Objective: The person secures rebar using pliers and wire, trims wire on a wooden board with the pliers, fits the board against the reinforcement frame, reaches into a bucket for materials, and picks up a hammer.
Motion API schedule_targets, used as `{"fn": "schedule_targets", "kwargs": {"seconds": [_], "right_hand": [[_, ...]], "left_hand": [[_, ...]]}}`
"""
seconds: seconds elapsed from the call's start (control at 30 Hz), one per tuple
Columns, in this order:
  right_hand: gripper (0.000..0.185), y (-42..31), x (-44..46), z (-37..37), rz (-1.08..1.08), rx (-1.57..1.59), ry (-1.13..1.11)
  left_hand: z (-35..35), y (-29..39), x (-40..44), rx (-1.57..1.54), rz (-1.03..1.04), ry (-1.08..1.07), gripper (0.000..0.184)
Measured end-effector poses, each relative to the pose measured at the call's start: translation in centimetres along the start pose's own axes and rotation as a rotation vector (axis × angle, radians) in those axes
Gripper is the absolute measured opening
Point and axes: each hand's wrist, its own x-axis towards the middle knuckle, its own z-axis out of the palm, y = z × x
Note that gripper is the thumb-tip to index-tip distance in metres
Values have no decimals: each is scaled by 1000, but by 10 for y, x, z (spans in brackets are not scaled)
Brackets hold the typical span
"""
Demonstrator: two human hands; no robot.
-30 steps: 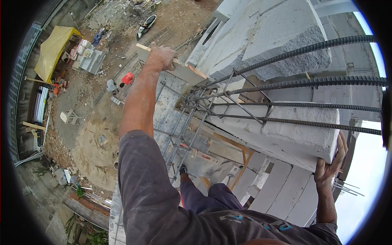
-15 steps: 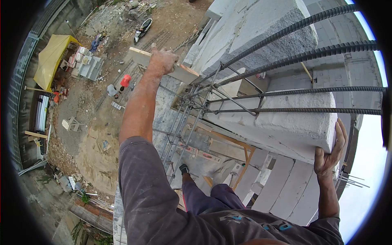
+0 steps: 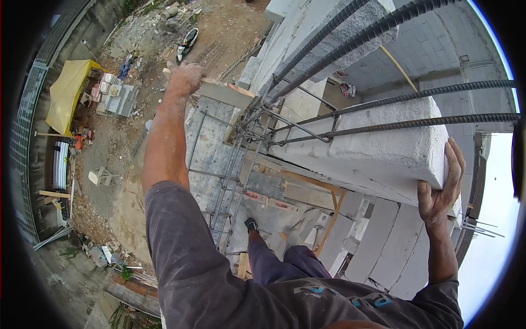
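At the upper left, my left hand (image 3: 186,78) is closed over the outer end of a short wooden board (image 3: 227,94). The board's other end meets the corner where the steel bars rise. On the right, my right hand (image 3: 441,189) grips the edge of a white block (image 3: 392,145) in the wall, thumb on one face and fingers along the end. Ribbed rebar (image 3: 416,122) runs past this block, tied with stirrups into a cage (image 3: 255,129) between my arms.
A taller block wall (image 3: 320,38) stands beyond the rebar. Below me are a red spirit level (image 3: 271,202), timber framing (image 3: 331,222) and a grey platform (image 3: 211,140). Far down on the ground are a motorcycle (image 3: 187,45) and a yellow tarp (image 3: 68,90).
My left hand has shifted left along the board toward its outer end. The view has turned slightly, and the two people on the ground are now behind my forearm. My right hand keeps its hold.
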Motion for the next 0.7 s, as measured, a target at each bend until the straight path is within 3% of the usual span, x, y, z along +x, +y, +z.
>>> {"fn": "schedule_targets", "kwargs": {"seconds": [0.1,0.7], "right_hand": [[79,0,-1,-1,3,10,9],[81,3,-1,-1,-26,-14,-2]], "left_hand": [[19,5,3,-119,-34,-24,31],[20,23,-1,-84,-95,4,37]]}}
